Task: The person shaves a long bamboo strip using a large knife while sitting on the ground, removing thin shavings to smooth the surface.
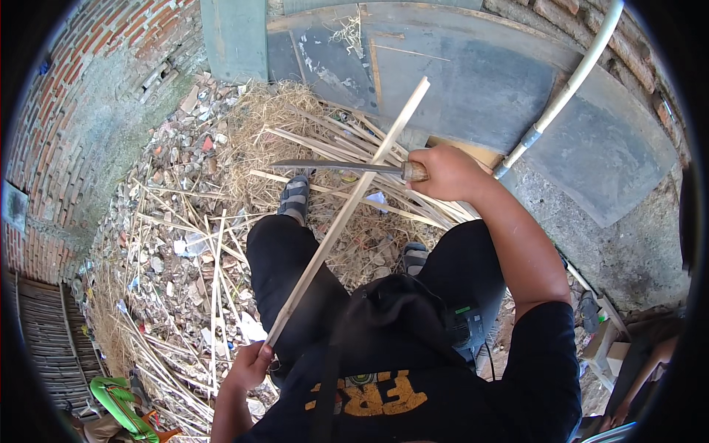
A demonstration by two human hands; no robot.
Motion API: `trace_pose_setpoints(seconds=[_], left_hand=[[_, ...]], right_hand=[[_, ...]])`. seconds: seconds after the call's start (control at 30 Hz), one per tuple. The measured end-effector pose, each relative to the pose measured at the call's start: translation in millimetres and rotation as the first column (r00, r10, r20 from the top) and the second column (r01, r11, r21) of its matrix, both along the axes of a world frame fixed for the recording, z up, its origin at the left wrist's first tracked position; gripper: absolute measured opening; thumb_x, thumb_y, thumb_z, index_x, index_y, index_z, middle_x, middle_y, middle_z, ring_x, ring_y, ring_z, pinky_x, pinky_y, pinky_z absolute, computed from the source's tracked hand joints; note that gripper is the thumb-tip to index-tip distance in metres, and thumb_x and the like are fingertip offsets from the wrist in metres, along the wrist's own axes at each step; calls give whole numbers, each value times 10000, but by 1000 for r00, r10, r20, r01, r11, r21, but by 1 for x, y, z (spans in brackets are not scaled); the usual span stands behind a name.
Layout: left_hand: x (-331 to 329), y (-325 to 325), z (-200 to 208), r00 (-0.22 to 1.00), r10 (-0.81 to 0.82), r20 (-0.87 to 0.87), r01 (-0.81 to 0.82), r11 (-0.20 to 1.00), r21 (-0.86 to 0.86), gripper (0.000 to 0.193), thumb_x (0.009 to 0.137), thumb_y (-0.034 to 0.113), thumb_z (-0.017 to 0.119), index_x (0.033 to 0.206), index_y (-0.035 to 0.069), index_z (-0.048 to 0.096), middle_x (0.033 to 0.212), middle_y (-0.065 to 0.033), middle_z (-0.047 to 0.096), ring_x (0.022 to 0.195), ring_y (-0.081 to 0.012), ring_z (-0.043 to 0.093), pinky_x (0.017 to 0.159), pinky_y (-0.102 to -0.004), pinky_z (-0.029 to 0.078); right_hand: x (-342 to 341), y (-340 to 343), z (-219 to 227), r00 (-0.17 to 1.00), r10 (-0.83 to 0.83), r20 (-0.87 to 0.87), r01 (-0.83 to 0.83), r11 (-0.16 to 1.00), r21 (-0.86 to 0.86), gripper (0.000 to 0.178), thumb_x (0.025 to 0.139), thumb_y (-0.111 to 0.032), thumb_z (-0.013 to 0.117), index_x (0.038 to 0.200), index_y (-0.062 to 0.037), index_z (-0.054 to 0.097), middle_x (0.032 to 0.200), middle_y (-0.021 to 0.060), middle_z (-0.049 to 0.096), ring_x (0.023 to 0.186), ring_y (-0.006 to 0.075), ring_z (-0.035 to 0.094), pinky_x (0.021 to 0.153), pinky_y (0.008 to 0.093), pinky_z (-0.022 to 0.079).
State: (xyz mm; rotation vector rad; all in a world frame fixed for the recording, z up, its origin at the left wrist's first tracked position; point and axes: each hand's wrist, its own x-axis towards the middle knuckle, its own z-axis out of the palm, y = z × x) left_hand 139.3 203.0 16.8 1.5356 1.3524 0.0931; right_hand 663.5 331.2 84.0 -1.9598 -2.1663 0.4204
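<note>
My left hand [249, 366] grips the lower end of a long pale bamboo strip [336, 227], which slants up and away to the right across my left thigh. In my right hand [447, 173] is the wooden handle of a long-bladed knife [332, 165]. Its dark blade points left and crosses the strip in its upper part. From this view I cannot tell whether the edge touches the strip. The fingers of both hands are closed.
Bamboo strips [340, 140] lie piled ahead, beside straw-like shavings [273, 111]. More strips [216, 295] are scattered on rubble at left. Dark panels [473, 81] and a pale pole [569, 96] lean at the far right. Other people sit at lower left, in a green sleeve [118, 406], and at lower right.
</note>
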Motion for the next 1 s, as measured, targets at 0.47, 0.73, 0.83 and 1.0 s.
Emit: trace_pose_setpoints(seconds=[0.47, 0.73, 0.83, 1.0], left_hand=[[13, -13, -16, 992, 108, 57, -116, 982, 149, 587, 1019, 525, 479, 822, -14, 604, 630, -75, 590, 599, -143, 548, 553, -339, 432], [25, -14, -10, 997, 80, -23, -69, 949, 306, 577, 1015, 505, 492, 761, -9, 555, 576, -125, 539, 532, -205, 524, 520, -371, 410], [23, -14, -18, 997, 74, -28, -61, 941, 333, 560, 1014, 487, 504, 751, -6, 547, 562, -129, 532, 508, -223, 515, 507, -381, 399], [25, -17, -18, 995, 101, -28, -85, 934, 348, 537, 1013, 456, 519, 739, -6, 539, 554, -138, 522, 498, -235, 508, 498, -390, 390]], right_hand=[[-32, 21, 13, 980, -2, 197, -28, 988, 153, 270, 746, -204, 707, 975, -70, 655, 815, 152, 707, 845, 345, 691, 766, 465, 552], [-17, 19, -8, 983, 88, 162, -131, 952, 278, 226, 713, -145, 728, 921, -104, 649, 777, 121, 694, 785, 328, 694, 727, 461, 547], [-14, 16, -18, 992, 115, 48, -124, 923, 363, 226, 698, -103, 722, 908, -123, 641, 757, 98, 684, 763, 312, 688, 690, 445, 539], [-26, 19, -26, 970, 199, 142, -243, 829, 504, 337, 700, -108, 734, 1020, -142, 638, 779, 76, 691, 792, 296, 695, 658, 431, 532]])
